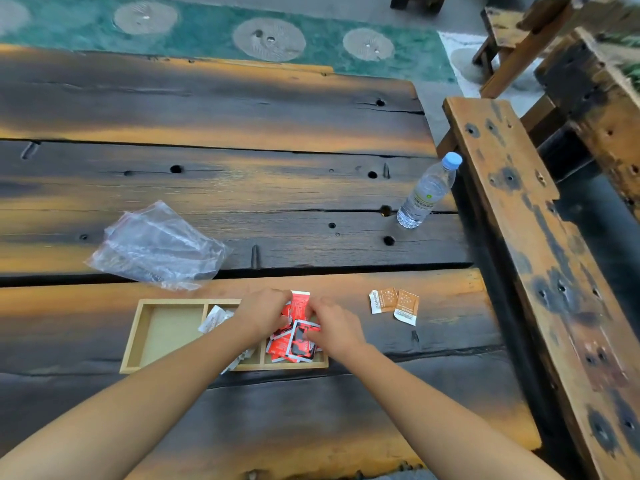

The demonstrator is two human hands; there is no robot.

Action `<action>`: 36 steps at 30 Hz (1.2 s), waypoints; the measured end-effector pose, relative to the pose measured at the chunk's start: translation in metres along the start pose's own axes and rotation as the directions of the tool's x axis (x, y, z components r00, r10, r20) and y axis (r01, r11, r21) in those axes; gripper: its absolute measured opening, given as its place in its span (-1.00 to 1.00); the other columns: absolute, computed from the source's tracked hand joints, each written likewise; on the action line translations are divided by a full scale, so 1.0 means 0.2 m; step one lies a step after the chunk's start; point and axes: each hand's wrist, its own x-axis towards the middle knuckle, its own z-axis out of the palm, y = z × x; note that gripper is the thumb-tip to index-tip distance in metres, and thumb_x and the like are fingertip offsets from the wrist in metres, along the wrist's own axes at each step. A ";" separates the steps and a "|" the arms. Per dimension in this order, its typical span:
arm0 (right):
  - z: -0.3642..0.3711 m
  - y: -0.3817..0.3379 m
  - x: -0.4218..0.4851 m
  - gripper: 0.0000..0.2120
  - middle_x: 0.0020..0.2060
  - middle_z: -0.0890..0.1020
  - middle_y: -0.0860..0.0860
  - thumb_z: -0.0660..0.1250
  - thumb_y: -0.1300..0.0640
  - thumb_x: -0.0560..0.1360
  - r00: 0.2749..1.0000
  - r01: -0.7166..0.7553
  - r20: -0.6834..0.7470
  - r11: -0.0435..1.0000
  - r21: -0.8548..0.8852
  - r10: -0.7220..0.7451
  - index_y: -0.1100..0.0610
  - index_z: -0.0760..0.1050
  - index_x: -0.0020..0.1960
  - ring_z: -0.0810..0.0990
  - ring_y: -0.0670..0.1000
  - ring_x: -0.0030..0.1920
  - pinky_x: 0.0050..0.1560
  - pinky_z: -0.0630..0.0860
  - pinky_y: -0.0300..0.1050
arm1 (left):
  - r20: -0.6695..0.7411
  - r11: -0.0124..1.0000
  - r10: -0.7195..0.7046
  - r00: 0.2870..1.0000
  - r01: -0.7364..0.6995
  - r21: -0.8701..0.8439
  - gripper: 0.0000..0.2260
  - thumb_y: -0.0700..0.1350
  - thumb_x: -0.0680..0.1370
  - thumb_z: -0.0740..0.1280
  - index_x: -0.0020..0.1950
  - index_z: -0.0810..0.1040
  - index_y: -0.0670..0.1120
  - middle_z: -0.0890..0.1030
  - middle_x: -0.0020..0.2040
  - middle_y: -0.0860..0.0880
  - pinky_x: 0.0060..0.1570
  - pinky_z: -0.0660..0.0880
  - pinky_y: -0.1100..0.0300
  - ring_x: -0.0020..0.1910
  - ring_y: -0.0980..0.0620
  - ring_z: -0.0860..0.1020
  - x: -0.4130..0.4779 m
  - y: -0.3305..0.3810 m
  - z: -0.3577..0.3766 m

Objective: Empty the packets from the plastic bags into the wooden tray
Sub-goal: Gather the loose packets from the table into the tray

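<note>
A shallow wooden tray (131,344) with three compartments lies near the front of the table. Its left compartment holds nothing. White packets (214,318) lie in the middle one, partly under my left arm. Red packets (299,346) fill the right one. My left hand (265,315) and my right hand (334,329) both rest on the red pile, fingers pinching packets; one red packet (299,303) sticks up between them. Empty clear plastic bags (159,245) lie crumpled behind the tray to the left. Two orange packets (394,304) lie on the table right of the tray.
A water bottle (427,192) with a blue cap stands at the table's right edge. A wooden bench (519,237) runs along the right side, with more wooden furniture behind it. The dark plank table (242,133) stretches far beyond the bags.
</note>
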 end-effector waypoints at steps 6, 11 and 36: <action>-0.01 0.06 -0.02 -0.76 0.01 0.50 -0.07 0.33 -0.05 0.45 0.997 0.042 -0.073 0.986 0.158 -0.031 -0.01 0.36 0.04 0.52 0.00 -0.01 -0.12 0.42 -0.06 | -0.051 0.974 0.106 0.993 -0.094 0.206 -0.71 -0.01 0.50 0.31 0.16 0.42 -0.08 0.50 0.12 -0.06 -0.10 0.40 0.07 0.11 -0.09 0.52 0.00 0.04 -0.03; -0.07 0.25 -0.01 -0.82 0.02 0.54 -0.08 0.27 0.01 0.50 0.966 -0.012 -0.243 0.952 0.306 0.091 0.02 0.44 0.07 0.51 -0.04 0.00 -0.01 0.49 -0.02 | -0.035 0.956 0.283 0.958 -0.280 0.086 -0.65 0.02 0.49 0.34 0.22 0.40 -0.07 0.45 0.16 -0.06 -0.11 0.37 0.08 0.13 -0.08 0.48 0.04 0.07 -0.04; -0.07 0.92 -0.11 -0.50 0.26 0.29 0.02 0.44 0.06 0.39 0.859 -0.407 -0.190 0.860 0.308 0.475 0.02 0.35 0.26 0.35 0.09 0.26 0.02 0.50 0.08 | -0.031 0.955 0.293 0.956 -0.294 -0.042 -0.55 0.05 0.39 0.42 0.20 0.40 -0.07 0.44 0.15 -0.09 0.08 0.41 0.00 0.13 -0.11 0.44 0.68 0.74 0.23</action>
